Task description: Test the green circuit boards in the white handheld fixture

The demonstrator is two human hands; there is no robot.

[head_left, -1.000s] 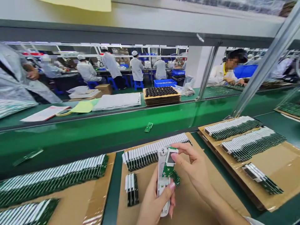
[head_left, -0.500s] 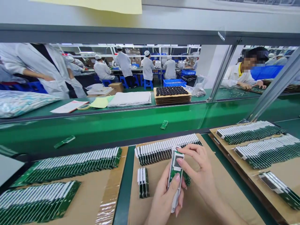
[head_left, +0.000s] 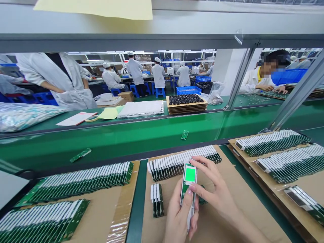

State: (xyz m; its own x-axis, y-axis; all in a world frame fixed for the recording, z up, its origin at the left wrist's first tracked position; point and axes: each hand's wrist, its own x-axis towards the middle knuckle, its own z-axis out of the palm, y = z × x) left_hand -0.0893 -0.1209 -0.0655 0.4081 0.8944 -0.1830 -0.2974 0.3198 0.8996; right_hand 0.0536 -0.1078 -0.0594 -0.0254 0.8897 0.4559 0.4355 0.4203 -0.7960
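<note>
My left hand [head_left: 178, 211] is wrapped round a white handheld device [head_left: 189, 194] with a green circuit board on it, the thumb lying on the board. The board's small screen [head_left: 190, 174] glows bright green. My right hand [head_left: 215, 189] pinches the same device from the right, its index finger at the top end and its thumb below the screen. Behind the right hand, a green board [head_left: 203, 199] is partly hidden. Left of my hands, several boards with white tops [head_left: 157, 200] stand upright on the brown cardboard [head_left: 227, 209].
A long row of boards [head_left: 174, 165] lines the cardboard's far edge. More rows lie on the left cardboard [head_left: 101, 209] and right cardboard [head_left: 253, 172]. Loose boards rest on the green belt [head_left: 141, 135]. Beyond stand a stack of trays [head_left: 187, 104] and several people in white coats.
The screen was dark and now glows green. My right thumb has moved down off the screen. The loose boards on the belt have shifted right.
</note>
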